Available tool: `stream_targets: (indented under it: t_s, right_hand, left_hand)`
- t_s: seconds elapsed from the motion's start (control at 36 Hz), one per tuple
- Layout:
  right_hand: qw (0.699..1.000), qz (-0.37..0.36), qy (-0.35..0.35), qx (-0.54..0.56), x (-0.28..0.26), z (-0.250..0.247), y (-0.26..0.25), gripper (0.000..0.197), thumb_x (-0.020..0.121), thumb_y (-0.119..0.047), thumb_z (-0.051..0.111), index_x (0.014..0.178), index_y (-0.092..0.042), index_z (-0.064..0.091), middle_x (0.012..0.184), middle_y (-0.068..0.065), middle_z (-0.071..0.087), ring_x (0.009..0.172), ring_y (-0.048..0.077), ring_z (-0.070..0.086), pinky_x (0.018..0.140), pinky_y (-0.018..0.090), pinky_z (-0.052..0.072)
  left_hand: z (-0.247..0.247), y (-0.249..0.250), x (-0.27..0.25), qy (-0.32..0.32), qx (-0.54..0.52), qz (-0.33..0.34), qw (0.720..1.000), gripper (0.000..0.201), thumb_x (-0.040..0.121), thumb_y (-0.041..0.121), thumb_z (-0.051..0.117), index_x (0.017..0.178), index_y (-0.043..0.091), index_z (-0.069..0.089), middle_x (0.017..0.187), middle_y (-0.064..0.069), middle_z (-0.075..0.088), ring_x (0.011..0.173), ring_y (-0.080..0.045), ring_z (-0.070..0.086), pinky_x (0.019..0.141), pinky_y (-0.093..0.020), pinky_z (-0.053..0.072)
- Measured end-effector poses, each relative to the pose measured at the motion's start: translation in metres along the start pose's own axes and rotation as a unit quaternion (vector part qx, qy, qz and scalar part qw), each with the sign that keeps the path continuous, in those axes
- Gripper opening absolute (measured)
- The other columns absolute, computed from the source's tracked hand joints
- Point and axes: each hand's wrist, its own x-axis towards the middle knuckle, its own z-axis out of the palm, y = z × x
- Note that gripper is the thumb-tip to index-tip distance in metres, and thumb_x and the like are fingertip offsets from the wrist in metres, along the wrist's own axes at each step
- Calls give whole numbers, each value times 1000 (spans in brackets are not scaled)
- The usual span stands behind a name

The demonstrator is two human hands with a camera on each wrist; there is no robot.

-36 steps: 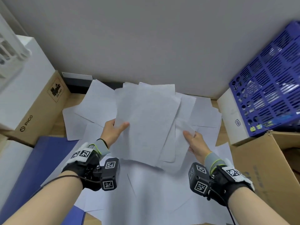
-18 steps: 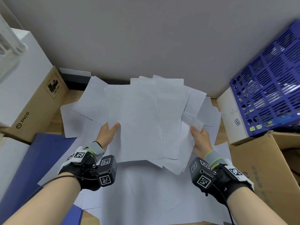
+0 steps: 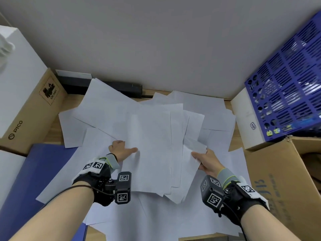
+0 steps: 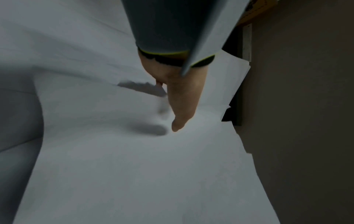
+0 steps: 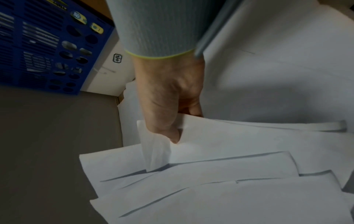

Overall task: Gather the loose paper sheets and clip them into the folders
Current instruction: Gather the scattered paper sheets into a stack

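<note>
Left hand (image 3: 121, 151) and right hand (image 3: 207, 160) both gripping the fanned bundle of white sheets (image 3: 156, 145), thumbs on top, above more loose paper (image 3: 156, 220) on the desk. Edges uneven, overlapping. Lowered and flatter than half a second ago.

A brown cardboard box with the word PICO (image 3: 26, 117) stands at the left, and a white box (image 3: 15, 70) sits on top of it. A black flat device (image 3: 104, 86) lies along the grey wall (image 3: 156, 40). At the right, a blue perforated basket (image 3: 288, 94) rests on a white carton (image 3: 246, 122). An open cardboard box (image 3: 284, 180) is near them. The wooden bench (image 3: 227, 101) shows near the wall.
</note>
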Motion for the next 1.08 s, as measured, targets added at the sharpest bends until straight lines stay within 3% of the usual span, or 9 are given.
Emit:
stream_targets:
  t_s: [0.08, 0.19, 0.28, 0.39, 0.5, 0.61, 0.69, 0.86, 1.08]
  right_hand:
    - [999, 30, -9, -6, 1, 1, 11, 28, 91, -1, 58, 116, -11, 54, 92, 6, 66, 77, 20, 64, 54, 27, 57]
    - [998, 53, -22, -16, 2, 0, 22, 30, 90, -1, 60, 117, -8, 49, 92, 8, 64, 78, 21, 64, 51, 26, 55]
    - [997, 61, -36, -23, 4, -5, 26, 27, 91, 0, 58, 116, -7, 51, 89, 7, 66, 78, 20, 65, 55, 27, 57]
    - [995, 76, -53, -34, 7, -12, 32, 22, 92, 3, 55, 110, -9, 57, 82, 3, 70, 72, 15, 69, 56, 28, 57]
    - [993, 95, -65, -27, 5, -19, 37, 22, 92, 5, 51, 106, -11, 57, 66, -3, 71, 60, 9, 68, 50, 23, 53]
    - [992, 102, -65, -36, 2, -20, 40, 25, 92, 3, 53, 114, -8, 59, 82, 0, 74, 78, 17, 69, 61, 30, 57]
    - [992, 113, -52, -36, 0, -19, 42, 23, 90, 2, 55, 113, -1, 57, 70, -1, 72, 61, 10, 69, 51, 24, 54]
    - [991, 115, -41, -49, 2, -18, 49, 46, 83, -3, 61, 128, -6, 51, 112, 13, 70, 99, 29, 69, 82, 50, 57]
    - [991, 80, -49, -92, -9, -6, 41, 25, 89, -13, 61, 110, -2, 66, 79, 7, 75, 73, 21, 72, 78, 51, 58]
  left_hand:
    - [15, -2, 7, -43, 35, -34, 998, 79, 78, 61, 59, 137, 9, 44, 148, -14, 30, 137, -34, 23, 112, -37, 25]
    - [30, -1, 14, -92, -74, -14, 993, 114, 54, 71, 65, 146, 14, 31, 150, -7, 36, 137, -29, 34, 113, -42, 31]
    - [37, 2, 18, -54, -120, -3, 991, 103, 74, 52, 72, 150, 9, 16, 156, -10, 20, 144, -28, 21, 116, -43, 24]
    - [40, 1, 25, -42, -171, 7, 984, 121, 47, 65, 72, 148, 16, 25, 149, -5, 38, 135, -27, 39, 111, -46, 34]
    - [50, 2, 34, -53, -205, 8, 977, 99, 56, 53, 79, 138, 15, 39, 133, 4, 53, 123, -22, 51, 101, -38, 43]
    - [59, 7, 35, -79, -204, 16, 976, 87, 58, 49, 83, 131, 17, 49, 125, -1, 60, 117, -23, 56, 93, -33, 46]
    - [66, 18, 26, -75, -175, -7, 982, 107, 51, 56, 82, 135, 8, 38, 134, -8, 49, 126, -31, 46, 101, -39, 42]
    - [80, 35, 7, -34, -21, 3, 999, 112, 48, 60, 62, 143, 11, 30, 145, -10, 24, 136, -31, 23, 111, -37, 24]
    - [84, 48, 9, -101, -89, 9, 991, 114, 53, 49, 76, 146, 16, 18, 127, -7, 50, 126, -28, 42, 98, -33, 35]
